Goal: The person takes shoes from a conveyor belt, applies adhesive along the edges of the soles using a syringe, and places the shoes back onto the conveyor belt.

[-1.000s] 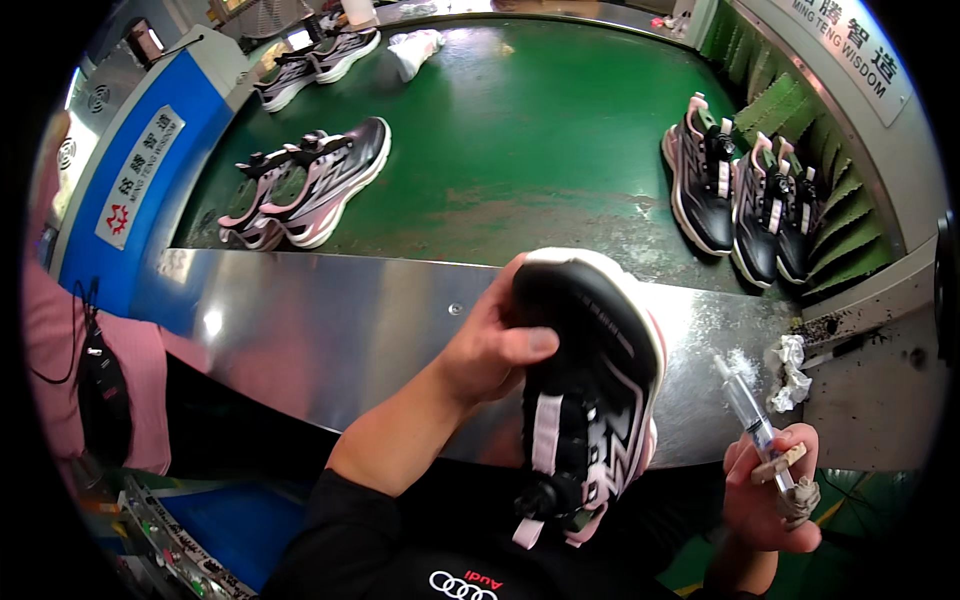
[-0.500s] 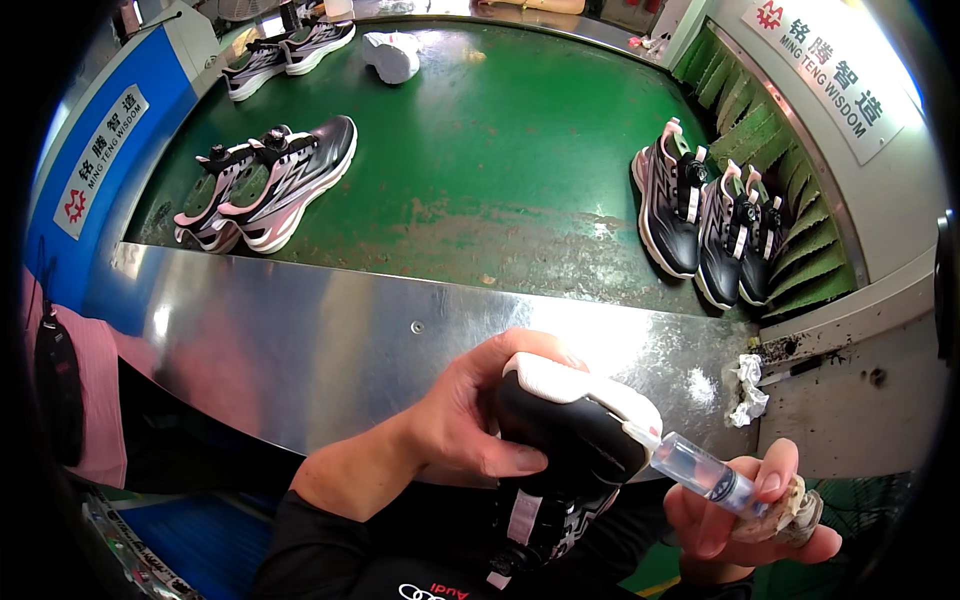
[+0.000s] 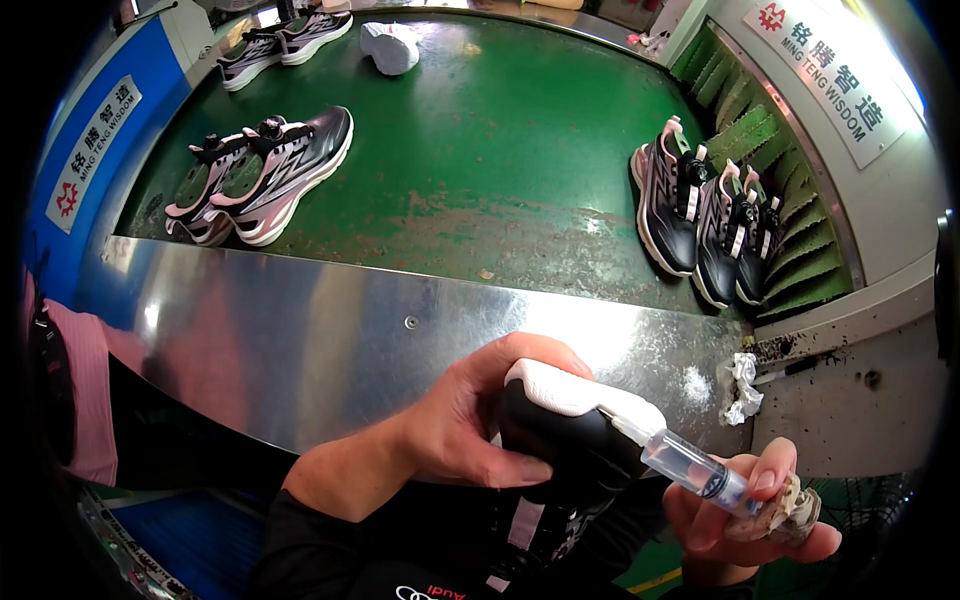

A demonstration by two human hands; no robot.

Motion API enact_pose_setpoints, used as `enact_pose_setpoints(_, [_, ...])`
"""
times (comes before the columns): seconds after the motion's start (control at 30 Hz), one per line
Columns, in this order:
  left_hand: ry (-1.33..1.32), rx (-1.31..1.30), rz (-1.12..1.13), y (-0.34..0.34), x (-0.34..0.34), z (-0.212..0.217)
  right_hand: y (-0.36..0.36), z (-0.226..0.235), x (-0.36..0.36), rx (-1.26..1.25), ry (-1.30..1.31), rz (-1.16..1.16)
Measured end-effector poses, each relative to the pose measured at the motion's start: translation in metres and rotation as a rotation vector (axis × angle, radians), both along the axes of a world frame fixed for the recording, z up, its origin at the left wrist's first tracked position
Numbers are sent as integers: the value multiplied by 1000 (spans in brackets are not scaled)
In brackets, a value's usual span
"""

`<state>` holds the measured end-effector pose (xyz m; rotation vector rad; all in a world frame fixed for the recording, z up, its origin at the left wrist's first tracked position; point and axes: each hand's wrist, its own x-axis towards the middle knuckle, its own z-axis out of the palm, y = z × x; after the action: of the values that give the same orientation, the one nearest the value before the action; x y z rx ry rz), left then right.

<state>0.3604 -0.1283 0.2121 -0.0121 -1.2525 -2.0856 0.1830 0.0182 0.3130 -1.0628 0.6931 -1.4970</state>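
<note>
My left hand point(image 3: 470, 425) gripped the black shoe point(image 3: 565, 455) at six o'clock, fingers wrapped over its white sole edge. My right hand point(image 3: 745, 510), at five o'clock, was closed round a clear syringe point(image 3: 690, 468), its tip touching the sole's edge. Beyond the steel ledge point(image 3: 330, 330) the green belt point(image 3: 500, 150) carried a pair of shoes point(image 3: 255, 175) at ten o'clock and three dark shoes point(image 3: 705, 215) at two.

A green conveyor belt point(image 3: 500, 150) carries pairs of black sneakers left point(image 3: 262, 172) and right point(image 3: 705, 220)
</note>
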Motion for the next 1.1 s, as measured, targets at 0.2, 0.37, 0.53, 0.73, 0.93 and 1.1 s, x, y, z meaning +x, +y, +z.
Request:
enact_pose_setpoints(0.2, [-24, 45, 35, 1, -1, 2, -1, -2, -2, -32, 35, -22])
enact_pose_setpoints(0.37, [-5, 148, 22, 1, -2, 6, 2, -10, -4, -28, -10, -24])
enact_pose_setpoints(0.53, [19, 205, 4, -3, -2, -2, 12, -20, -9, 7, 1, -69])
enact_pose_setpoints(0.73, [-123, 141, 166, -9, 0, -11, 15, -33, -10, 17, -59, -97])
enact_pose_setpoints(0.93, [-27, 395, 126, -9, -1, -15, 21, -49, -11, 4, -180, -85])
enact_pose_setpoints(1.1, [-46, 398, 139, -13, -4, -15, 25, -66, -16, -40, -233, -62])
